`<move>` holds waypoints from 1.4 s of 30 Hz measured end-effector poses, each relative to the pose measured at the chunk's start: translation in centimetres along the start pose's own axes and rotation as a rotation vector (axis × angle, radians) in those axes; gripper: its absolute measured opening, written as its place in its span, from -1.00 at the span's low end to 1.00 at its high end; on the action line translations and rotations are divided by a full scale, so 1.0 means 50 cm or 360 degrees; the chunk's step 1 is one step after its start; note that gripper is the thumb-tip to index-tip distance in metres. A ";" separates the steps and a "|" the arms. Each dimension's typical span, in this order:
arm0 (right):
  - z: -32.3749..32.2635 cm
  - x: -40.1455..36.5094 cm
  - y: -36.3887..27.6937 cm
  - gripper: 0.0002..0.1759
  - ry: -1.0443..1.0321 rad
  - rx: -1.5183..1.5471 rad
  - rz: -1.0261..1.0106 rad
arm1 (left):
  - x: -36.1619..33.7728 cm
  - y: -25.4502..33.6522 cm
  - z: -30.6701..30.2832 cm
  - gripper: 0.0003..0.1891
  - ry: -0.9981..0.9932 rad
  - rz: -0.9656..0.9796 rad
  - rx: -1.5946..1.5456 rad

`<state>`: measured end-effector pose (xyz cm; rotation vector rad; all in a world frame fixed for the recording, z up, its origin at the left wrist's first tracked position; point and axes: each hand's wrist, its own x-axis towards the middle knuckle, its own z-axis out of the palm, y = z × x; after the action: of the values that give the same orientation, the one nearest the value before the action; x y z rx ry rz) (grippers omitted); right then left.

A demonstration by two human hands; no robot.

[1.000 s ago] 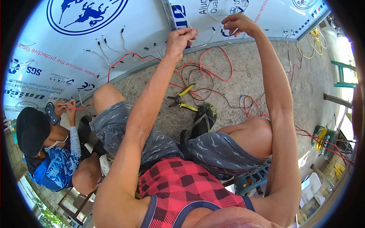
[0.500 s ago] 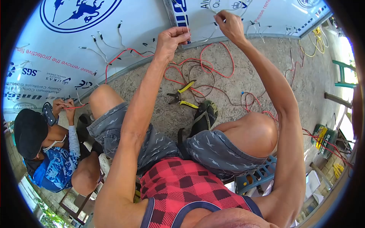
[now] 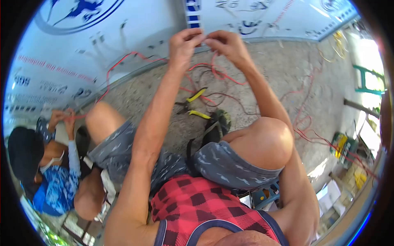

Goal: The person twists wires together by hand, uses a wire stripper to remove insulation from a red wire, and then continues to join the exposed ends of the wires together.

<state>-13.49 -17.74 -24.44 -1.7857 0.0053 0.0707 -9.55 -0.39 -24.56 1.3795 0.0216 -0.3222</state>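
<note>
In front of the upright panel [image 3: 135,37], my left hand [image 3: 184,44] is closed in a pinch on a thin wire, now mostly hidden by blur and fingers. My right hand [image 3: 226,44] is also pinched, its fingertips meeting those of the left. What lies between the right fingers is too small and smeared to make out. Below both hands, red wire [image 3: 236,80] loops over the concrete floor. Yellow-handled pliers [image 3: 196,95] lie with their handles apart beside my dark shoe [image 3: 217,127].
At the left, a person in a black cap [image 3: 25,153] holds a red wire near the panel. A green-and-yellow container [image 3: 344,147] stands at the right, with red wires across it. Farther back are a green stool [image 3: 367,82] and a yellow coil [image 3: 338,45].
My right hand has come down and left from the panel to meet my left hand. The left hand has stayed nearly in place. The view has shifted slightly.
</note>
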 end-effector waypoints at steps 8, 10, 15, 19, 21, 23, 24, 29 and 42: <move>0.007 -0.017 -0.009 -0.72 0.0179 -0.0131 0.0077 | 0.002 0.009 0.009 -0.78 -0.0060 0.0147 0.0289; 0.004 -0.017 -0.017 -0.72 0.0224 -0.0129 0.0023 | 0.006 0.011 0.008 -0.78 -0.0081 0.0354 0.0647; -0.012 -0.007 -0.017 -0.76 0.0323 -0.0334 -0.0081 | 0.012 0.025 0.008 -0.76 -0.0203 0.0258 0.0712; -0.019 0.000 -0.035 -0.79 0.0465 -0.0401 -0.0161 | 0.013 0.046 0.012 -0.76 -0.0270 0.0234 0.0746; -0.024 0.007 -0.034 -0.80 0.0512 -0.0387 -0.0220 | 0.016 0.065 0.019 -0.77 -0.0282 0.0218 0.0778; -0.033 0.016 -0.029 -0.81 0.0592 -0.0428 -0.0267 | 0.024 0.064 0.025 -0.76 -0.0301 0.0228 0.0770; -0.039 0.017 -0.027 -0.81 0.0581 -0.0412 -0.0269 | 0.026 0.066 0.026 -0.76 -0.0288 0.0222 0.0783; -0.069 0.036 -0.007 -0.78 0.0675 -0.0354 -0.0249 | 0.036 0.059 0.007 -0.74 -0.0244 0.0331 0.0912; -0.063 0.013 0.046 -0.72 0.0221 -0.0331 -0.0085 | 0.037 0.012 0.020 -0.70 -0.0260 0.0133 0.0418</move>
<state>-12.80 -21.29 -26.06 -1.9946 0.0517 -0.0942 -7.82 -1.67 -24.14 1.6046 -0.2196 -0.3761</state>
